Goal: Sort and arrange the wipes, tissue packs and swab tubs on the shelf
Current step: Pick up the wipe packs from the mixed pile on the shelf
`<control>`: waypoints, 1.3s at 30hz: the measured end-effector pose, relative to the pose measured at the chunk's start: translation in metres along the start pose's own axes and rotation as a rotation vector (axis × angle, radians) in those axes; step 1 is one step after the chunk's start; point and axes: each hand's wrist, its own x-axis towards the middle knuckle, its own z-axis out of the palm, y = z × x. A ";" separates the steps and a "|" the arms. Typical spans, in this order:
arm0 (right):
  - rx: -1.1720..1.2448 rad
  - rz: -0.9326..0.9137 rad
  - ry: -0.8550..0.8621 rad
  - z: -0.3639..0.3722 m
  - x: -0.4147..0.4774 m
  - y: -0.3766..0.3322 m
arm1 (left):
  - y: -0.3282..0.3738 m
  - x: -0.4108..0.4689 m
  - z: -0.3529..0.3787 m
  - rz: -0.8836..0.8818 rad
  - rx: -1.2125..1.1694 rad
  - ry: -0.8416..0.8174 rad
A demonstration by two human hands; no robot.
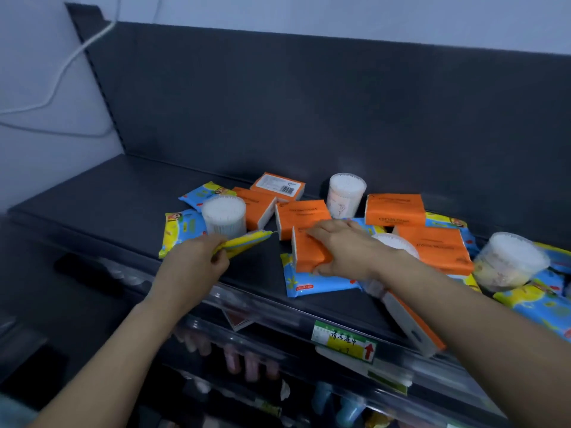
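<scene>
Orange film fills the right hand (343,248), whose fingers and thumb curl round a tissue pack (306,257) stood on edge atop a blue wipes pack (309,284) near the front of the shelf (108,196); its long axis runs front to back, and the other orange packs (394,210) lie just behind and to the right, nearer this hand. The left hand (197,261) pinches the end of a yellow wipes pack (247,242), long axis left to right, just in front of a swab tub (224,216); another wipes pack (180,231) lies just to the left.
</scene>
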 end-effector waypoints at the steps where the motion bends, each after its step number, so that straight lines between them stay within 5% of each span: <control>1: 0.021 -0.036 0.009 -0.001 0.003 -0.004 | -0.001 -0.001 -0.003 0.000 0.002 0.034; 6: 0.008 -0.123 0.012 -0.002 0.013 -0.016 | -0.015 -0.003 -0.004 0.058 0.002 0.060; 13: -0.026 -0.021 0.015 -0.005 0.017 -0.022 | -0.032 0.007 0.012 0.121 -0.063 -0.186; 23: -0.096 0.141 -0.110 -0.015 0.020 -0.031 | -0.047 0.032 0.015 -0.031 -0.059 -0.489; 33: -0.039 0.135 0.067 -0.021 0.055 -0.031 | -0.061 0.067 -0.009 0.001 -0.220 0.000; 36: 0.039 0.068 0.075 -0.021 0.072 -0.045 | -0.083 0.083 -0.009 0.000 -0.202 -0.002; 39: 0.090 -0.061 -0.049 -0.012 0.087 -0.061 | -0.101 0.089 -0.005 -0.030 -0.074 -0.202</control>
